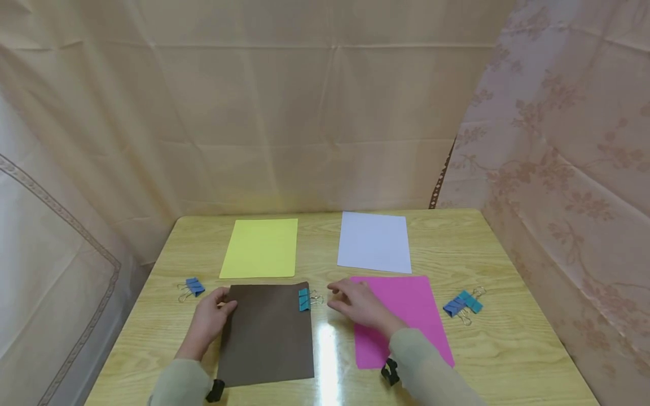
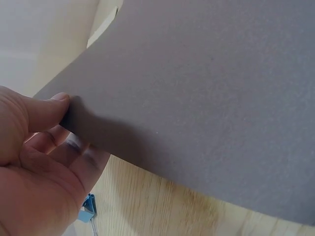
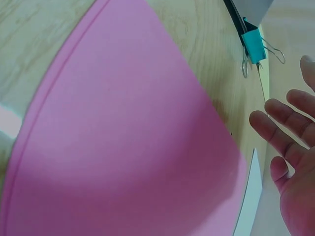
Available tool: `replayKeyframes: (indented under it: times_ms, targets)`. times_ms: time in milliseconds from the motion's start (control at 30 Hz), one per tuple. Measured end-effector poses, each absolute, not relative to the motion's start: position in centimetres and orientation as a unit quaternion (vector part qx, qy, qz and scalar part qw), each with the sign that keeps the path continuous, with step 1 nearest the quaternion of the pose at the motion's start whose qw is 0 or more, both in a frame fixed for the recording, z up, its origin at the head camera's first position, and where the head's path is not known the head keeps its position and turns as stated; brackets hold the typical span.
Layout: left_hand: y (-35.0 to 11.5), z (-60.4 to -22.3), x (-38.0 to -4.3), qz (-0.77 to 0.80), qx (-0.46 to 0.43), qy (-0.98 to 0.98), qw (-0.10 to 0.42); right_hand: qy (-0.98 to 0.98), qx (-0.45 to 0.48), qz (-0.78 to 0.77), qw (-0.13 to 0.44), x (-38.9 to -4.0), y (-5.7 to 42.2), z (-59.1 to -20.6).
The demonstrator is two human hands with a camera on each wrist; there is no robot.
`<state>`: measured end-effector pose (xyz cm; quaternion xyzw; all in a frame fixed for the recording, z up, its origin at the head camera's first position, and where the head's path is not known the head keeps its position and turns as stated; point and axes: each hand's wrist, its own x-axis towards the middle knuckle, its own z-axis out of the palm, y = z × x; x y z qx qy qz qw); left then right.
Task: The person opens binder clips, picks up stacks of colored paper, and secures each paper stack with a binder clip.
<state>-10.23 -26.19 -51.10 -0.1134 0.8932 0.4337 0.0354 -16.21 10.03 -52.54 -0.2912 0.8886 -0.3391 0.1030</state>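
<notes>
Dark brown paper [image 1: 269,338] lies at the front left, its left side lifted off the table. My left hand [image 1: 209,318] pinches its upper left edge, thumb on top and fingers beneath, as the left wrist view confirms. A teal binder clip [image 1: 304,300] bites the paper's right edge near the top corner, wire handles pointing right. Just right of those handles, apart from them, is my right hand [image 1: 363,304], fingers spread and holding nothing. It hovers over the upper left part of a pink sheet [image 1: 406,338]. In the right wrist view the clip [image 3: 254,45] stands beyond the fingertips.
Yellow paper [image 1: 261,248] and white paper [image 1: 374,242] lie along the back of the wooden table [image 1: 518,349]. A blue binder clip [image 1: 194,286] sits at the left; a blue clip [image 1: 454,307] and a teal clip [image 1: 471,301] touch at the right. Curtains [image 1: 304,113] hang behind.
</notes>
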Motion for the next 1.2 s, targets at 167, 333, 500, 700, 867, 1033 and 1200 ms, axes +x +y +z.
replayKeyframes:
  times_ms: [167,333,500,700,867,1033,1200]
  targets:
    - [-26.2,-50.9,-10.3,0.422,-0.128,0.897,0.039,0.886,-0.289,-0.349,0.103,-16.4,10.5,-52.5]
    - [-26.2,-50.7,-10.4,0.421,-0.122,0.898,0.035,0.886,-0.279,-0.354,0.105,-16.7,11.0,-52.6]
    - [-26.1,-50.4,-10.4,0.427,-0.110,0.897,0.038,0.891,-0.270,-0.350,0.103,-16.8,11.6,-52.6]
    - [-25.8,-50.2,-10.3,0.412,-0.098,0.905,0.038,0.893,-0.261,-0.350,0.109,-16.9,12.3,-52.5]
    - [-25.4,-50.0,-10.3,0.401,-0.091,0.911,0.037,0.894,-0.256,-0.352,0.109,-17.0,12.8,-52.5]
    - [-25.0,-49.7,-10.3,0.392,-0.076,0.916,0.027,0.896,-0.257,-0.353,0.085,-17.1,13.5,-52.7]
    - [-25.0,-49.4,-10.1,0.375,-0.054,0.925,0.014,0.906,-0.236,-0.343,0.077,-17.1,14.2,-52.7]
